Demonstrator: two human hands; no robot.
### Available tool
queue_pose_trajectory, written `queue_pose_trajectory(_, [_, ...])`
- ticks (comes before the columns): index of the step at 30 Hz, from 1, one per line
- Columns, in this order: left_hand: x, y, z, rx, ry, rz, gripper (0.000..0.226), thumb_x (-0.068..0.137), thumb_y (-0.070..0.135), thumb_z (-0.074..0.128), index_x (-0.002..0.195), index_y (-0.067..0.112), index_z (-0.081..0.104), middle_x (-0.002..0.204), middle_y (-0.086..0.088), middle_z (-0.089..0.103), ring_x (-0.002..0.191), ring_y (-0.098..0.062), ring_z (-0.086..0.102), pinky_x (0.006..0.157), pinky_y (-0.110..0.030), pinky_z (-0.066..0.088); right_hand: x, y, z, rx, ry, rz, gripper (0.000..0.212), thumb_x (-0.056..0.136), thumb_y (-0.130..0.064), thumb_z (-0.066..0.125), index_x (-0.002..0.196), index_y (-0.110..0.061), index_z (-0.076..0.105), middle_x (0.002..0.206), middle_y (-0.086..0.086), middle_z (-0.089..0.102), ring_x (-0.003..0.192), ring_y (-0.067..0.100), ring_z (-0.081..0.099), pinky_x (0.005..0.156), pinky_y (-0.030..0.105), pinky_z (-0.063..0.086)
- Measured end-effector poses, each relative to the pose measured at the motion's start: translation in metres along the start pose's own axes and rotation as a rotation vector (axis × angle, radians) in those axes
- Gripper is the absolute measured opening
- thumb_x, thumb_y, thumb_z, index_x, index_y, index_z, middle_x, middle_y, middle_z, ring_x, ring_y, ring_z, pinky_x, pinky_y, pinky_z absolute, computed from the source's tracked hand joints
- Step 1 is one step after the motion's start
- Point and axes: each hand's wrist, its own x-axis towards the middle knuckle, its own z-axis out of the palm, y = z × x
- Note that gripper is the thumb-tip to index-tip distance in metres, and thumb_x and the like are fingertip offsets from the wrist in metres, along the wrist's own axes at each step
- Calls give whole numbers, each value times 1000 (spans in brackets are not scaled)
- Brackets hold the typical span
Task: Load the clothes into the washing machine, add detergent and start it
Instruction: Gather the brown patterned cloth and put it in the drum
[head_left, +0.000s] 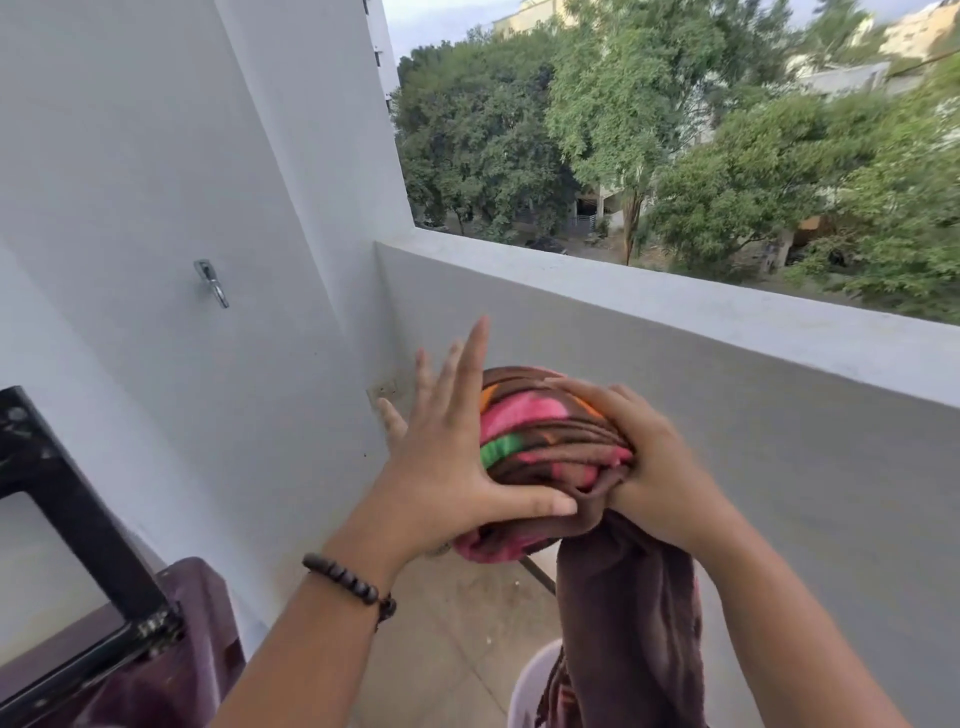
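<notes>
A brown cloth with pink, green and orange patches is bunched up in front of me at chest height, its brown tail hanging down to the bottom edge. My right hand grips the bunch from the right, fingers curled over its top. My left hand lies flat against its left side, fingers straight and spread, thumb pressed under the bundle. The washing machine, dark maroon with a raised black-framed lid, stands at the lower left.
I stand on a balcony with a grey parapet wall ahead and a white wall with a metal tap on the left. A pale tub rim shows below the hanging cloth. Trees and buildings lie beyond.
</notes>
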Motion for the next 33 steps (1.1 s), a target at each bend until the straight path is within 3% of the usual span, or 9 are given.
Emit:
queue_pose_trajectory(4, [10, 2, 8, 173, -71, 52, 124, 54, 71, 77, 145, 58, -6, 149, 18, 38, 141, -12, 33, 115, -69, 0, -1, -6, -3, -146, -68, -20, 72, 68, -14, 69, 131, -42, 51, 115, -20, 54, 109, 1, 56, 94, 24, 46])
queue_pose_trajectory(7, [13, -8, 18, 8, 73, 153, 85, 59, 60, 80, 133, 49, 40, 120, 21, 61, 110, -4, 59, 105, -40, 43, -3, -8, -6, -189, -76, -1, 83, 64, -14, 75, 135, -46, 43, 121, -15, 56, 114, 7, 57, 95, 40, 48])
queue_pose_trajectory(11, [13, -12, 19, -229, 227, 208, 59, 59, 38, 87, 111, 42, 60, 102, 24, 69, 94, 8, 64, 80, -6, 46, -3, -12, -14, -19, -173, 100, 102, 64, -30, 81, 145, -53, 23, 136, -15, 49, 125, 3, 50, 104, 34, 44])
queue_pose_trajectory(15, [19, -17, 4, -531, 339, 177, 58, 54, 39, 83, 108, 33, 64, 102, 15, 73, 94, -3, 69, 81, -16, 52, -8, -2, -23, 194, -268, 219, 125, 59, -41, 92, 147, -59, 4, 151, -22, 34, 139, -4, 36, 115, 32, 32])
queue_pose_trajectory(19, [26, -18, -6, -933, 537, 100, 57, 52, 13, 81, 106, 19, 64, 94, 7, 75, 88, -10, 70, 75, -22, 55, -13, 13, -20, 450, -187, 311, 142, 44, -57, 92, 151, -48, -1, 142, -40, 40, 134, -8, 40, 112, 28, 36])
queue_pose_trajectory(24, [21, -5, 12, -1245, 718, 15, 49, 64, -7, 64, 111, 8, 58, 87, 7, 74, 83, -8, 68, 72, -20, 55, -11, 12, 0, 652, -97, 328, 136, 40, -53, 95, 152, -25, 23, 147, -1, 50, 131, 17, 52, 106, 39, 46])
queue_pose_trajectory(27, [12, -5, 36, -1296, 653, -85, 49, 71, -3, 69, 116, 11, 56, 100, -2, 73, 96, -17, 69, 79, -29, 56, -6, 9, 15, 746, 88, 360, 111, 42, -38, 97, 139, -14, 47, 127, 7, 66, 118, 27, 63, 95, 37, 54])
queue_pose_trajectory(31, [-1, -21, 43, -1208, 362, -165, 78, 63, 26, 84, 133, 21, 49, 126, -9, 65, 119, -31, 61, 102, -58, 46, -3, 13, 15, 736, 269, 313, 83, 57, -5, 86, 133, -13, 53, 120, 9, 70, 112, 27, 66, 96, 43, 53])
queue_pose_trajectory(33, [-8, -29, 33, -1076, 168, -117, 96, 57, 39, 89, 139, 29, 40, 136, 0, 60, 125, -21, 58, 105, -51, 46, -1, 18, 8, 652, 299, 271, 85, 55, -2, 83, 133, -13, 53, 118, 6, 71, 110, 23, 67, 96, 39, 54])
